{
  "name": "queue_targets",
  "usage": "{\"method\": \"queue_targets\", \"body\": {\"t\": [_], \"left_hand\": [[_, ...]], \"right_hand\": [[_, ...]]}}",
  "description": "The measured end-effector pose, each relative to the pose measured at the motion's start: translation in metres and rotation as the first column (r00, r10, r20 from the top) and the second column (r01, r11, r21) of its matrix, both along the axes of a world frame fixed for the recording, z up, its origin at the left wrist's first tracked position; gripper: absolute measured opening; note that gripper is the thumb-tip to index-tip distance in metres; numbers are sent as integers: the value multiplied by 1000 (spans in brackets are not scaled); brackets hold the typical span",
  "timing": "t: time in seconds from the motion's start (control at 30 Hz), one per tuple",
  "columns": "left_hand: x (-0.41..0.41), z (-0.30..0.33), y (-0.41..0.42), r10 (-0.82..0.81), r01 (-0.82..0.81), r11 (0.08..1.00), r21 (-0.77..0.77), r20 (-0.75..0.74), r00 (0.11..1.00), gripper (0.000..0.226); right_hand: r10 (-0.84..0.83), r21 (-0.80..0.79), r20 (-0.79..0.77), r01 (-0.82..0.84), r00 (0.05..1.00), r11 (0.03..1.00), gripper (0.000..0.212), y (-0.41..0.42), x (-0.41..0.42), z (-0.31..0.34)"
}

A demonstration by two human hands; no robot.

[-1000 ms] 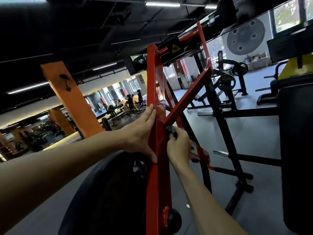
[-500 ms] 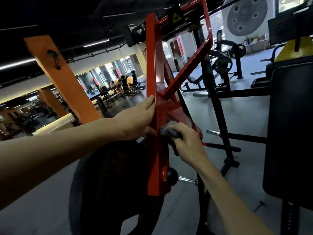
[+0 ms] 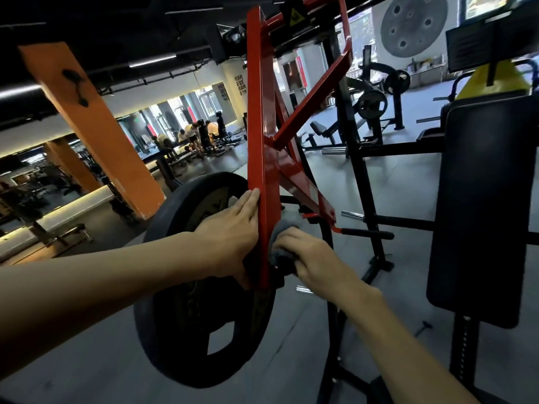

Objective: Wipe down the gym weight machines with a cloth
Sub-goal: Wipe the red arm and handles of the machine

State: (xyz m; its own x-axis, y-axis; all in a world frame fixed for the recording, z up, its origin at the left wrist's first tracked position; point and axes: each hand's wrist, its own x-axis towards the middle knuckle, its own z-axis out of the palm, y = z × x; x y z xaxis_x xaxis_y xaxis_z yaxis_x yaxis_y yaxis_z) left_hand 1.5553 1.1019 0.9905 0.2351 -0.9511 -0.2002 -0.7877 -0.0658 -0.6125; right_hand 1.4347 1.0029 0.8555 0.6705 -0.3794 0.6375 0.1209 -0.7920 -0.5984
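Note:
A red steel lever arm (image 3: 261, 118) of a weight machine rises in front of me, with a red diagonal brace (image 3: 315, 94) joining it. My left hand (image 3: 230, 231) rests against the arm's left face near its lower end, fingers straight and thumb below. My right hand (image 3: 309, 258) grips a bunched grey cloth (image 3: 278, 240) and presses it on the arm's right face at the same height. The arm's lowest tip is hidden behind my hands.
A large black weight plate (image 3: 192, 287) hangs just behind and below my left hand. A black back pad (image 3: 484, 205) stands at right, with black plate-storage pegs (image 3: 367, 231) between. An orange pillar (image 3: 96, 132) and other machines (image 3: 373, 100) stand further back.
Both hands have slid down the red arm, from near the brace joint to its lower end. The cloth shows more beside my right hand. The view has tilted downward.

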Motion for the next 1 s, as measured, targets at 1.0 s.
{"method": "queue_targets", "body": {"t": [1.0], "left_hand": [[34, 92, -12, -4, -14, 963, -270, -64, 998, 89]], "right_hand": [[-724, 865, 295, 148, 623, 480, 7, -15, 55, 128]]}}
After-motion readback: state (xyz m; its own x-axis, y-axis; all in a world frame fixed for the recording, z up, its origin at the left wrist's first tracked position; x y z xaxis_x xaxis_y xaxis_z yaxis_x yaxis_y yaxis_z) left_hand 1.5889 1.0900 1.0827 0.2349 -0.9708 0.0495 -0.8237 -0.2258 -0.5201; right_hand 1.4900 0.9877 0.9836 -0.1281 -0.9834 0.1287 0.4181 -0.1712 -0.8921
